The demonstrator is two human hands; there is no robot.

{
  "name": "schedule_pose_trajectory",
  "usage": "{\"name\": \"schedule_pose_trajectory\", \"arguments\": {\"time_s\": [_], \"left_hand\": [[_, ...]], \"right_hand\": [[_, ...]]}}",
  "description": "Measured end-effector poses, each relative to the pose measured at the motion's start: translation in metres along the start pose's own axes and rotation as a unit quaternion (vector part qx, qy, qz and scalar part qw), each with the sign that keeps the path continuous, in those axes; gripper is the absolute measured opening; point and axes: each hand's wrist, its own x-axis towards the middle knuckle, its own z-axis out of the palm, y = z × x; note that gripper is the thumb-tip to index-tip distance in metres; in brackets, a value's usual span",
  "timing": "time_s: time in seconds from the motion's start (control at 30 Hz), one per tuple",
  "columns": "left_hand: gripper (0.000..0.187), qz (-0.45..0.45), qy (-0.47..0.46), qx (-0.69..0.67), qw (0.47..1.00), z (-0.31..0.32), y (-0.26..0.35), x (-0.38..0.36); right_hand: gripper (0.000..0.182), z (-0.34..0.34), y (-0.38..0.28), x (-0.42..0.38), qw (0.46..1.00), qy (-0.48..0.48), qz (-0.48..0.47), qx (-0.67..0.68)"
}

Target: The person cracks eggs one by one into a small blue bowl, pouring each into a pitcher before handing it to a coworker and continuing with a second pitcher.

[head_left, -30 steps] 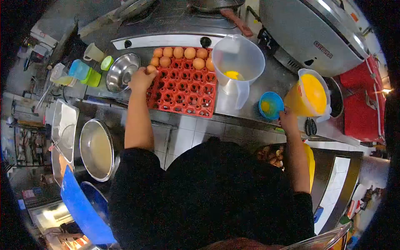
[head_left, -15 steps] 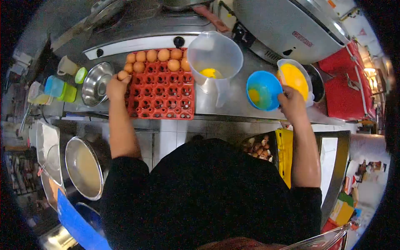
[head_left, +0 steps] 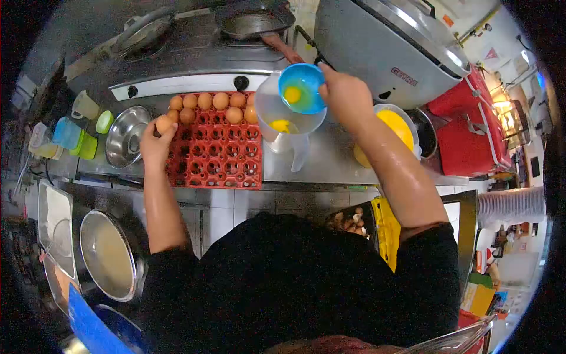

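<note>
Between the fingers of my left hand [head_left: 157, 140] is a brown egg [head_left: 163, 124], at the left edge of the red egg tray [head_left: 215, 141]. Several brown eggs sit in the tray's back rows. My right hand [head_left: 345, 94] grips the rim of a blue bowl [head_left: 313, 101], which holds a raw egg with its yolk. The bowl is over the clear plastic jug [head_left: 308, 127], where some yolk lies at the bottom. A second container [head_left: 417, 144], full of yellow egg, stands to the right, partly behind my right forearm.
A steel bowl [head_left: 112, 138] stands left of the tray. Behind the counter are a stove [head_left: 194, 62] and a large grey appliance [head_left: 365, 56]. A red bag [head_left: 466, 130] is at the right. Eggshells [head_left: 354, 223] lie in a bin below, and a large pot [head_left: 112, 253] is at lower left.
My right hand has carried the blue bowl leftward and up, from beside the yellow egg container to above the jug. My left hand has lifted the egg at the tray's edge.
</note>
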Motion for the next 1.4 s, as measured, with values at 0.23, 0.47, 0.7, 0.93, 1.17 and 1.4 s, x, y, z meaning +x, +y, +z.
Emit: {"name": "schedule_pose_trajectory", "arguments": {"time_s": [0.23,0.47,0.7,0.93,1.17,1.4], "left_hand": [[0.047,-0.018,-0.036,-0.120,0.992,0.007,0.002,-0.013],[0.037,0.008,-0.038,-0.153,0.987,-0.001,0.044,-0.031],[0.030,-0.087,-0.193,-0.448,0.868,0.019,0.058,-0.045],[0.050,-0.028,-0.355,-0.531,0.769,0.027,0.111,-0.090],[0.062,-0.052,-0.554,-0.527,0.643,0.061,0.155,-0.140],[0.046,-0.093,-0.622,-0.504,0.592,0.121,0.180,-0.182]], "right_hand": [[0.042,0.021,-0.005,0.002,0.934,0.141,-0.300,-0.135],[0.038,0.009,-0.002,0.002,0.982,0.121,-0.120,-0.086],[0.033,0.004,0.039,-0.070,0.924,0.104,0.267,0.253],[0.034,0.045,0.056,-0.185,0.789,-0.068,0.448,0.415],[0.029,0.158,0.087,-0.214,0.665,-0.014,0.529,0.526],[0.040,0.067,0.064,-0.221,0.869,-0.020,0.376,0.320]]}}
